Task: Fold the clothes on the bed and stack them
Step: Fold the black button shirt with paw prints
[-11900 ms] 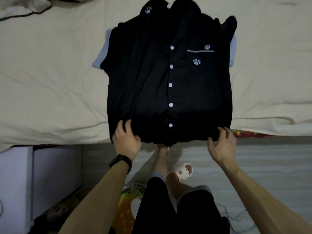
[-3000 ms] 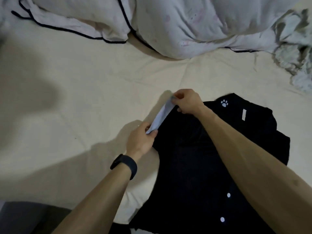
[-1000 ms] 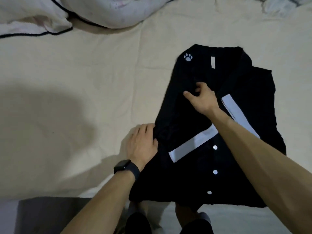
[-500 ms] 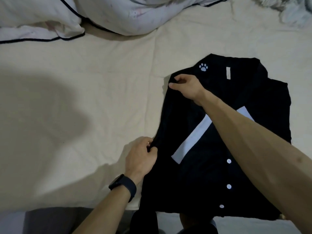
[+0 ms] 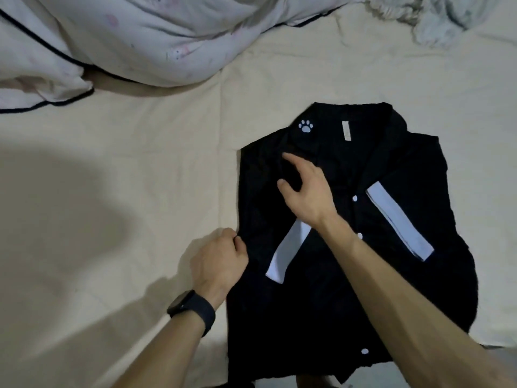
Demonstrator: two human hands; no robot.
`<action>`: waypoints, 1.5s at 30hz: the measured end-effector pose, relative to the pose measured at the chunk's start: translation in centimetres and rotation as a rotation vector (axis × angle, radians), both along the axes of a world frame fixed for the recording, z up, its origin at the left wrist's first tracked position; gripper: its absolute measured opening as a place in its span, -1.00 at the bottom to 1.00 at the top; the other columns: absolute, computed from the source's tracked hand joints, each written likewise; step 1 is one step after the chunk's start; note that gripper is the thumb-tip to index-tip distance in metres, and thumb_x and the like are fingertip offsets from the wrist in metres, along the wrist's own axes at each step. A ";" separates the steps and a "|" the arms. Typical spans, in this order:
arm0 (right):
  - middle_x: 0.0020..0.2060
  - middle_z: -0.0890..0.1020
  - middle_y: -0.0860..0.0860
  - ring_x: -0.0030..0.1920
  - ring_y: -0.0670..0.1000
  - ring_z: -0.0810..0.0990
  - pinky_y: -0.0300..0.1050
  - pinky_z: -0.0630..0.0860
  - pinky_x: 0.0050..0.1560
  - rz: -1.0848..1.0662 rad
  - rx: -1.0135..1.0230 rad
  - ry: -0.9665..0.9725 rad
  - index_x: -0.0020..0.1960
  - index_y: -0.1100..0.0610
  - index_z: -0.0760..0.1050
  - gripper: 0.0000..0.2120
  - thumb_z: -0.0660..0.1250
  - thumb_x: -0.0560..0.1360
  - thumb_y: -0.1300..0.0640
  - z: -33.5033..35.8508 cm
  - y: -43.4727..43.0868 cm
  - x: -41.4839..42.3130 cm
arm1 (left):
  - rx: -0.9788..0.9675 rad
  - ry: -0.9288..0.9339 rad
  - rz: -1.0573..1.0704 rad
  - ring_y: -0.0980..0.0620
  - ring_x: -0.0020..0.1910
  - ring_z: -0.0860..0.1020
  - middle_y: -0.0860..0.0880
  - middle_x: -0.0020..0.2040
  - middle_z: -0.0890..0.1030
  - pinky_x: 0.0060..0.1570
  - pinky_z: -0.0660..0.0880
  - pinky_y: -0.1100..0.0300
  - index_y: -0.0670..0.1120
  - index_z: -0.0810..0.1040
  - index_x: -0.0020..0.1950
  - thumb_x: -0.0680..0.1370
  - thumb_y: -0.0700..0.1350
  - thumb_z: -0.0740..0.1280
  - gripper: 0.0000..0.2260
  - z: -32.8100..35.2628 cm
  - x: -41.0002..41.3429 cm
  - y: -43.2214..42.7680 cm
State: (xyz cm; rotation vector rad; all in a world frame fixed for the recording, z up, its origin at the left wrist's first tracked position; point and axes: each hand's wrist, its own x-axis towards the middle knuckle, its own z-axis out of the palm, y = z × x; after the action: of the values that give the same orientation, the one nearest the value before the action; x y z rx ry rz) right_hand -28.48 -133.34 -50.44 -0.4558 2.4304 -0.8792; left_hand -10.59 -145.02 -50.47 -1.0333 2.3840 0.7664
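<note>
Black shirt [image 5: 293, 317] (smooth, perhaps satin) lies flat.

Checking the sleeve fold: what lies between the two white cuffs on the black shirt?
Head view: between left cuff and right cuff lie the black shirt front, two white buttons and the right forearm crossing it.

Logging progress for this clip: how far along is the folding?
Done: both sleeves lie folded across the shirt. In hand: the left hand pinches its side edge, the right hand rests open near the collar. Left: folding the body up; no stack shows yet.
</note>
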 end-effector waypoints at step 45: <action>0.38 0.45 0.11 0.44 0.21 0.27 0.20 0.20 0.36 -0.143 0.395 0.214 0.36 0.02 0.47 -0.67 0.21 0.63 -0.03 -5.4 23.7 -24.3 | -0.409 0.084 0.007 -0.21 0.18 0.51 -0.12 0.13 0.60 0.22 0.36 -0.08 -0.04 0.55 0.11 0.63 -0.01 0.26 -0.84 -2.6 -24.3 1.1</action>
State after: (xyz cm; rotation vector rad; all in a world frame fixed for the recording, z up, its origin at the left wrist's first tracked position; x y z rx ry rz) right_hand -52.79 -109.68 -55.80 -0.2397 2.7745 -0.3989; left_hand -34.85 -143.87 -53.10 -1.1820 2.6782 0.3322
